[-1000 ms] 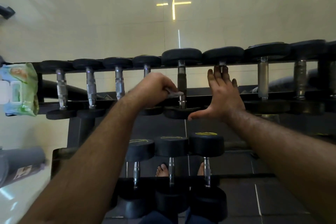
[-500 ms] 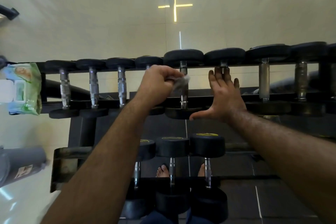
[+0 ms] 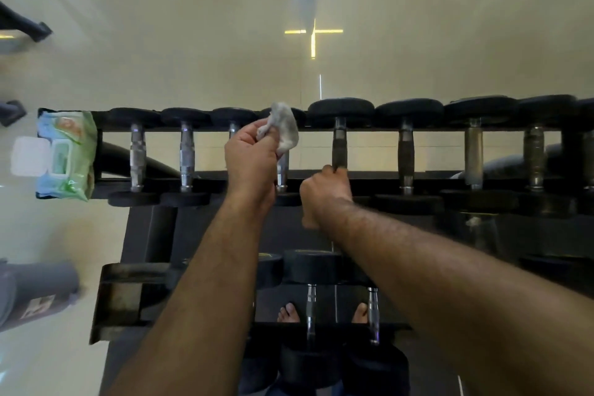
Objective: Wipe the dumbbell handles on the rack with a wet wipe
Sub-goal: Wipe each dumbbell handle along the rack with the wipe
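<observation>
Head view: wipe [image 3: 284, 128] in left hand [image 3: 249, 157]

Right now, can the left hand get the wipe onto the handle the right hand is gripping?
Probably yes. The left hand holds the wipe raised just beside that handle. The right hand grips only its near end, so the upper stretch is bare, with nothing between.

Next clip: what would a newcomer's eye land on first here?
The crumpled grey wet wipe pinched in the left hand, raised over the top row of dumbbells. Just right of it, the right hand grips the near end of a dark handle. At the rack's far left sits a wipes pack, lid open.
</observation>
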`<action>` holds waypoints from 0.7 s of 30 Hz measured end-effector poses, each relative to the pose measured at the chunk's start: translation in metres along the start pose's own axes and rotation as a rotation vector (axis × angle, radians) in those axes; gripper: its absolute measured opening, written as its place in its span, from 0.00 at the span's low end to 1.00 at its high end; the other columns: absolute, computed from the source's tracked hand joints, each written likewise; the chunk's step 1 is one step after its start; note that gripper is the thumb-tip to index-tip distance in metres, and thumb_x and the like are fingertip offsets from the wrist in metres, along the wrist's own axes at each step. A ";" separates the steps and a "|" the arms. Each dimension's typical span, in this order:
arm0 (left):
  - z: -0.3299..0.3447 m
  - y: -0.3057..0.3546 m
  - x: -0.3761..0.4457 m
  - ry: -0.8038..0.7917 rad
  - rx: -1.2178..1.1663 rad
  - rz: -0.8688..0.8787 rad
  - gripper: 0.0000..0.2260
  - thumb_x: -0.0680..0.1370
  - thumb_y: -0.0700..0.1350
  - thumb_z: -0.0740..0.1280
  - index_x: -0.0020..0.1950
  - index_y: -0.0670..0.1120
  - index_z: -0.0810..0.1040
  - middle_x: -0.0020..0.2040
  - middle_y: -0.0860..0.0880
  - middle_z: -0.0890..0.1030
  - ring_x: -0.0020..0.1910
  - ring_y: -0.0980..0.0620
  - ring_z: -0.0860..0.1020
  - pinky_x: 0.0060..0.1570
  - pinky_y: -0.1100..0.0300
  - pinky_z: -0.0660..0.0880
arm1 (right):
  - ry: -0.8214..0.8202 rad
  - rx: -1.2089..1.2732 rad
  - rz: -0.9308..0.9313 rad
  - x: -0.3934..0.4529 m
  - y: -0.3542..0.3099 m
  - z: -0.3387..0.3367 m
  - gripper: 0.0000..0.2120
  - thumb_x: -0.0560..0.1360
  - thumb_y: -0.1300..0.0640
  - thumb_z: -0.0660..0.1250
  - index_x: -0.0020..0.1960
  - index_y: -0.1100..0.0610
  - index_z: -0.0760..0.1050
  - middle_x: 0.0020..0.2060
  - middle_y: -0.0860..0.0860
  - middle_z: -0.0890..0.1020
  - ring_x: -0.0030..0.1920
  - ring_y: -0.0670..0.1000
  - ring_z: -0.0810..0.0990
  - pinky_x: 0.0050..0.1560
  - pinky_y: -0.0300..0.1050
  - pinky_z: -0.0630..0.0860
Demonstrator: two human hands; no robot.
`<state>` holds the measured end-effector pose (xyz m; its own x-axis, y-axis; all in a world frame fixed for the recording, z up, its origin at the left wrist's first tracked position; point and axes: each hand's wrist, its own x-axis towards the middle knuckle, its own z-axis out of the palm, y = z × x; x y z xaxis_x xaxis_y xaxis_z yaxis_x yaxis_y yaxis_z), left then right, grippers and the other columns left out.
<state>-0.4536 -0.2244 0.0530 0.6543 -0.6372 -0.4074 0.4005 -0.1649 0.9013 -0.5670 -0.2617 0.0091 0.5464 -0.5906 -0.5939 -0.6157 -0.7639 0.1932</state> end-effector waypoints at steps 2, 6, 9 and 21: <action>-0.006 0.004 -0.001 0.020 -0.057 -0.012 0.03 0.82 0.39 0.71 0.53 0.45 0.85 0.48 0.46 0.88 0.52 0.49 0.87 0.51 0.56 0.82 | -0.059 -0.071 0.084 0.007 -0.013 0.004 0.14 0.80 0.50 0.70 0.63 0.55 0.79 0.59 0.57 0.81 0.64 0.61 0.73 0.62 0.61 0.72; -0.023 0.010 0.002 0.064 -0.147 -0.046 0.05 0.83 0.37 0.69 0.57 0.43 0.82 0.47 0.47 0.89 0.50 0.50 0.88 0.50 0.55 0.84 | 0.048 -0.063 0.104 0.011 -0.017 0.018 0.09 0.83 0.54 0.67 0.60 0.53 0.82 0.56 0.55 0.84 0.65 0.60 0.74 0.66 0.60 0.68; -0.033 0.011 0.002 0.090 -0.198 -0.062 0.05 0.83 0.36 0.69 0.56 0.43 0.82 0.46 0.47 0.89 0.49 0.50 0.88 0.49 0.56 0.83 | 0.166 0.088 0.075 0.002 -0.004 0.025 0.09 0.81 0.56 0.66 0.58 0.51 0.82 0.55 0.51 0.85 0.65 0.57 0.74 0.68 0.58 0.65; -0.003 0.008 0.007 0.021 -0.134 -0.108 0.03 0.81 0.41 0.73 0.54 0.46 0.82 0.49 0.45 0.88 0.51 0.48 0.87 0.50 0.54 0.85 | 0.287 0.722 -0.033 -0.023 0.053 0.066 0.25 0.74 0.49 0.79 0.69 0.38 0.79 0.60 0.37 0.82 0.64 0.50 0.68 0.60 0.52 0.60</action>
<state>-0.4444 -0.2280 0.0567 0.6153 -0.6054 -0.5049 0.5502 -0.1289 0.8250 -0.6502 -0.2716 -0.0183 0.6359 -0.6899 -0.3459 -0.7600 -0.4818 -0.4361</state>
